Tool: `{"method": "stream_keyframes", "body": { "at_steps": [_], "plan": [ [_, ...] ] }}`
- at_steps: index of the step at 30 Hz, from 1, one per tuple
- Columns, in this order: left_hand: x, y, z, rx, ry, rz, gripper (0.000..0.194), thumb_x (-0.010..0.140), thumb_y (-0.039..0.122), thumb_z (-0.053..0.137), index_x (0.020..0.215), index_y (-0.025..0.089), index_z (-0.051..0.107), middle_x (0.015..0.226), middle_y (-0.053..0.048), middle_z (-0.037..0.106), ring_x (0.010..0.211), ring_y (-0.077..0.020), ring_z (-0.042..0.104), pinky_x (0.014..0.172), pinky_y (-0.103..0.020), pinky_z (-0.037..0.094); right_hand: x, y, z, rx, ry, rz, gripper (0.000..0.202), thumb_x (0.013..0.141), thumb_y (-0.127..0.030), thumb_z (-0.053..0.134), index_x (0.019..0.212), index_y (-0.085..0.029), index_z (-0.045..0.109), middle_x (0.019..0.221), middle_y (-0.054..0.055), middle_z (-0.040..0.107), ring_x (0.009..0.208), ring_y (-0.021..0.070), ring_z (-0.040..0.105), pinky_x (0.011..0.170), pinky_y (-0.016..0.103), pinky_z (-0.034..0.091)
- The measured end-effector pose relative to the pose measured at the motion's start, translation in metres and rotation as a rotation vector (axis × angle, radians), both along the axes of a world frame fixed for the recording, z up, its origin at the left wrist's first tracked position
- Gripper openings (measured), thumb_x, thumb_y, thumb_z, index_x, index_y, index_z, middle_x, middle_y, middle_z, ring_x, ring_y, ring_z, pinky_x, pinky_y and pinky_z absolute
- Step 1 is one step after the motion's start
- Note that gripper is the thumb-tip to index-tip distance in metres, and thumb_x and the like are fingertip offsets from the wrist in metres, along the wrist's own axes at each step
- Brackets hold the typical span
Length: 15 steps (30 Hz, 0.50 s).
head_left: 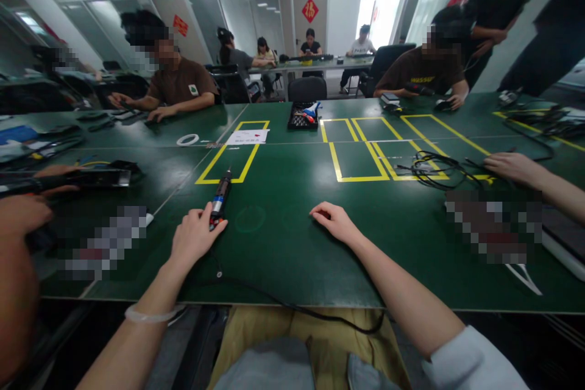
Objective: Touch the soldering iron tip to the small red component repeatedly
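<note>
My left hand [195, 233] is wrapped round the rear end of an electric screwdriver [220, 195], which lies on the green table [283, 244] with its tip pointing away from me. A black cable [292, 306] trails from near the tool along the table's front edge. Resting on the table to the right, my right hand [333, 221] has its fingers curled together; whatever may be under them is hidden. Beyond the screwdriver, a white paper label [247, 136] lies across a yellow tape rectangle [214, 181].
A black tray [302, 117] of small tools stands at the back centre. A white tape roll [187, 140] lies left. Coiled black cables [429, 169] are on the right, near another person's hand [514, 169]. Another person's arm reaches in from the left. People sit across the table.
</note>
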State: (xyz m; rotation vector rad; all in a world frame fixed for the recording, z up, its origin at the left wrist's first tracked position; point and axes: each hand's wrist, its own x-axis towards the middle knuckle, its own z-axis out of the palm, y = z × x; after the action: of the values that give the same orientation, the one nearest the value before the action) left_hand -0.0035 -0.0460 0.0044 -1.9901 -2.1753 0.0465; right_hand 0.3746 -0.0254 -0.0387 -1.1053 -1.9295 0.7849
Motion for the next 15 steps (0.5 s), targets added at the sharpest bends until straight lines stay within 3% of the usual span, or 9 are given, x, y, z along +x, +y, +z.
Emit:
{"method": "stream_keyframes", "body": {
  "at_steps": [5, 8, 11, 15],
  "plan": [
    [-0.064, -0.010, 0.001, -0.028, 0.033, 0.131, 0.072, 0.085, 0.065, 0.027, 0.136, 0.016, 0.039, 0.117, -0.020, 0.053, 0.098, -0.0351, 0.055, 0.072, -0.038, 0.043, -0.002, -0.001, 0.001, -0.005, -0.016, 0.005, 0.016, 0.088, -0.026, 0.054, 0.090, -0.018, 0.067, 0.082, 0.003, 0.064, 0.070, 0.0135, 0.055, 0.066, 0.025, 0.042],
    [-0.090, -0.014, 0.003, -0.012, 0.028, 0.166, 0.071, 0.084, 0.064, 0.032, 0.134, 0.016, 0.040, 0.112, -0.019, 0.057, 0.096, -0.0342, 0.056, 0.070, -0.036, 0.042, -0.004, -0.002, 0.001, -0.008, -0.025, 0.007, 0.016, 0.088, -0.026, 0.054, 0.090, -0.019, 0.068, 0.082, 0.003, 0.065, 0.071, 0.0137, 0.056, 0.066, 0.025, 0.042],
    [-0.101, -0.018, 0.005, 0.001, 0.033, 0.172, 0.068, 0.083, 0.061, 0.037, 0.133, 0.016, 0.042, 0.112, -0.018, 0.058, 0.095, -0.0340, 0.056, 0.069, -0.036, 0.042, -0.006, -0.002, 0.001, -0.012, -0.029, 0.010, 0.016, 0.088, -0.026, 0.054, 0.090, -0.018, 0.068, 0.083, 0.003, 0.065, 0.072, 0.0139, 0.057, 0.067, 0.025, 0.043],
    [-0.090, -0.027, 0.007, 0.108, 0.130, 0.136, 0.061, 0.082, 0.054, 0.043, 0.130, 0.016, 0.045, 0.115, -0.016, 0.057, 0.096, -0.0323, 0.055, 0.074, -0.036, 0.042, -0.007, -0.002, 0.001, -0.007, -0.030, 0.016, 0.015, 0.088, -0.026, 0.054, 0.090, -0.018, 0.067, 0.084, 0.003, 0.066, 0.074, 0.0144, 0.058, 0.069, 0.026, 0.043]
  ]
}}
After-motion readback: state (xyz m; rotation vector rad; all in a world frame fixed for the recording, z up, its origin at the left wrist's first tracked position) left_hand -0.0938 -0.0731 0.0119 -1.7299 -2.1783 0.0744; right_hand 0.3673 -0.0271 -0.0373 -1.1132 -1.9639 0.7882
